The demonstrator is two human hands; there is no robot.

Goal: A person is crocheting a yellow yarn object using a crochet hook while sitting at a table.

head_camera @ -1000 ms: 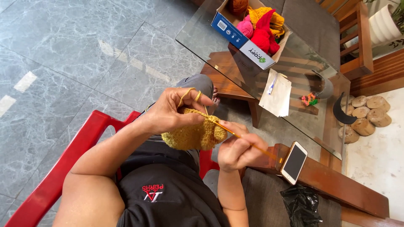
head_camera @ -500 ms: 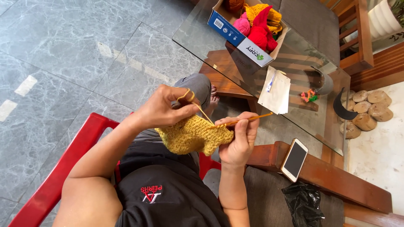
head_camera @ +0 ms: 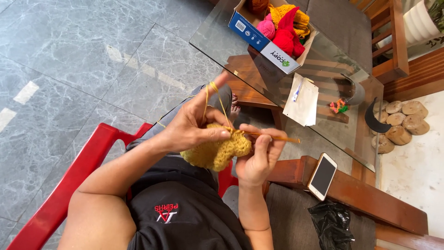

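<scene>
A mustard-yellow crocheted piece (head_camera: 217, 150) hangs between both hands above my lap. My left hand (head_camera: 192, 122) pinches its upper edge with thumb and fingers, and a strand of yellow yarn (head_camera: 212, 95) loops over the raised index finger. My right hand (head_camera: 259, 155) grips a thin wooden crochet hook (head_camera: 273, 135) that points left into the piece, its handle end sticking out to the right.
I sit on a red plastic chair (head_camera: 69, 185). A glass-topped table (head_camera: 222, 41) ahead carries a cardboard box of coloured yarn balls (head_camera: 273, 34), a white paper with a pen (head_camera: 301, 99) and a small coloured scrap. A phone (head_camera: 322, 176) lies on a wooden armrest, a black bag below it.
Both hands have shifted slightly with the piece; the hook now lies level, pushed into the work, and the left index finger is raised higher with the yarn over it.
</scene>
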